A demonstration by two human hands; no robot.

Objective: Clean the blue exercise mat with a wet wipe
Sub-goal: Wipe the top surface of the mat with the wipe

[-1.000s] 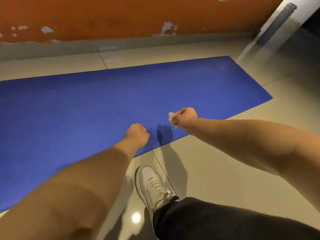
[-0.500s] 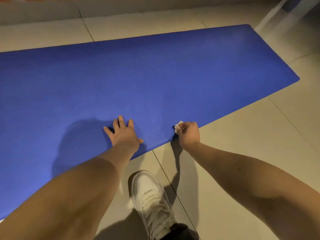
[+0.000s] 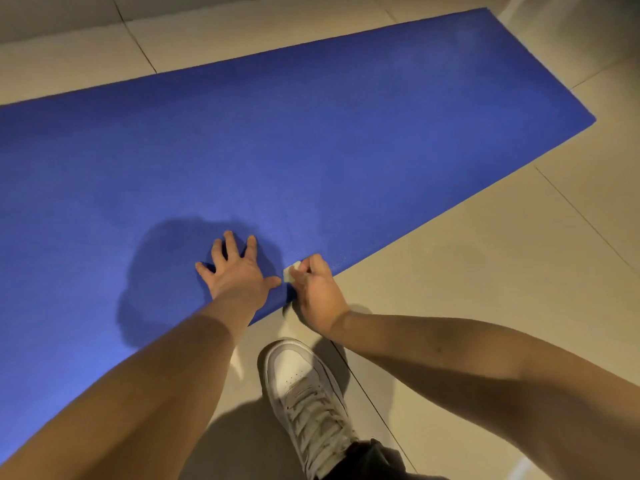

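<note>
1. Flat blue foam exercise mat [image 3: 311, 140]: spread on beige tiled floor [image 3: 519, 254].
2. Left hand [image 3: 239, 271]: fingers splayed, pressing mat's near edge.
3. Right hand [image 3: 317, 292]: pinching small crumpled white wet wipe [image 3: 290, 273] on mat's near edge.
4. White laced sneaker [image 3: 304, 393]: on floor beside mat.

1 mat [image 3: 311, 140], 1 wipe [image 3: 290, 273], 2 hands: left hand [image 3: 235, 275], right hand [image 3: 317, 294], 1 shoe [image 3: 304, 393]

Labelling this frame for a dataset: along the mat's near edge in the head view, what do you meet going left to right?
left hand flat on the blue mat → wet wipe → right hand pinching it → floor tiles
</note>
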